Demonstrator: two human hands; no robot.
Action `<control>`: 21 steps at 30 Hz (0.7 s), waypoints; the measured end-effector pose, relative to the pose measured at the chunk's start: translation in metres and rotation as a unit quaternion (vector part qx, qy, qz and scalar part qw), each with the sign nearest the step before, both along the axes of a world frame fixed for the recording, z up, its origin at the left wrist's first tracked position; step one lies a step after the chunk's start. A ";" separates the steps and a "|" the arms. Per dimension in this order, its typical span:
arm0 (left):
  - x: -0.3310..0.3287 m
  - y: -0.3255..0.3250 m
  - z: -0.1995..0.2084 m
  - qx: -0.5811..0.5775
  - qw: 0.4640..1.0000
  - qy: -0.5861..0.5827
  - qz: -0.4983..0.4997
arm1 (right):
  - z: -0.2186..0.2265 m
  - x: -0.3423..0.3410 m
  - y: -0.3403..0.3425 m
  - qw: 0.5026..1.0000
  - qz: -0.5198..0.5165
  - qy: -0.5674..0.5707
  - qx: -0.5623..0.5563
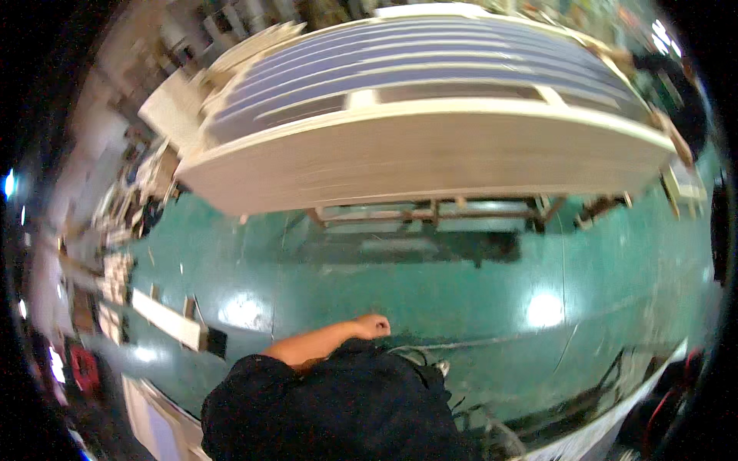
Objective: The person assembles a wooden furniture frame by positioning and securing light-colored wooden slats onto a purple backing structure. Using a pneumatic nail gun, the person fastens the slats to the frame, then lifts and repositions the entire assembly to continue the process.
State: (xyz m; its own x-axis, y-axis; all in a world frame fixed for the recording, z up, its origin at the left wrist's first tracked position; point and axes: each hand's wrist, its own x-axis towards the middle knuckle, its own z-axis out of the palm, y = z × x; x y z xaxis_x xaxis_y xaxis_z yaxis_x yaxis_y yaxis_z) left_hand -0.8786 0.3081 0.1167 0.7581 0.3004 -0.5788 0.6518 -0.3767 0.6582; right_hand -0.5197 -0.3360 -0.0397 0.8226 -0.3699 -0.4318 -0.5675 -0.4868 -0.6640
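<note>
My left hand (pixel 374 326) is bent across in front of my body, at the end of a bare forearm. Its fingers curl into a loose fist, and nothing sticks out of it. My right hand does not show. Ahead, apart from my hand, a large pale wooden frame (pixel 430 154) rests on a low stand (pixel 377 215). Its long front board faces me. Behind that board, light slats (pixel 430 58) run lengthwise over a greyish-purple surface. The picture is somewhat blurred.
Another person (pixel 676 96) in dark clothes touches the frame's right end. Pale boards (pixel 173 107) lean at its left end. A wooden beam (pixel 169 319) lies low at left, near stacked wood pieces (pixel 115 276). Green floor (pixel 415 288) lies between me and the frame; cables (pixel 419 352) are near my right side.
</note>
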 end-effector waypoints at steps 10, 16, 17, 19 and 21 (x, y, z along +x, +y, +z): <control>-0.386 0.106 -0.134 -0.080 0.958 -0.169 0.215 | 0.120 -0.291 0.644 0.670 0.742 -0.010 -0.006; -0.438 0.268 -0.011 0.084 0.939 -0.023 0.332 | 0.523 -0.546 0.923 0.206 0.775 -0.374 0.466; -0.455 0.291 -0.002 0.086 0.926 -0.047 0.364 | 0.571 -0.570 0.938 0.128 0.759 -0.405 0.494; -0.466 0.358 0.023 0.095 0.916 -0.100 0.377 | 0.625 -0.615 0.962 0.088 0.633 -0.513 0.573; -0.473 0.421 0.048 0.102 0.911 -0.141 0.375 | 0.642 -0.634 0.991 0.078 0.595 -0.568 0.563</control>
State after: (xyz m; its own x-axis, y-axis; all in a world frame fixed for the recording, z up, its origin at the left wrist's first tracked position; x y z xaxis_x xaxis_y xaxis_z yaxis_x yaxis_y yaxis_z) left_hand -1.3514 0.7291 0.1646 0.4060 0.8743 -0.2660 0.5915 -0.0296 0.8057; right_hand -1.1534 0.6551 0.6018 -0.2708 0.0077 0.9626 0.1715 0.9843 0.0403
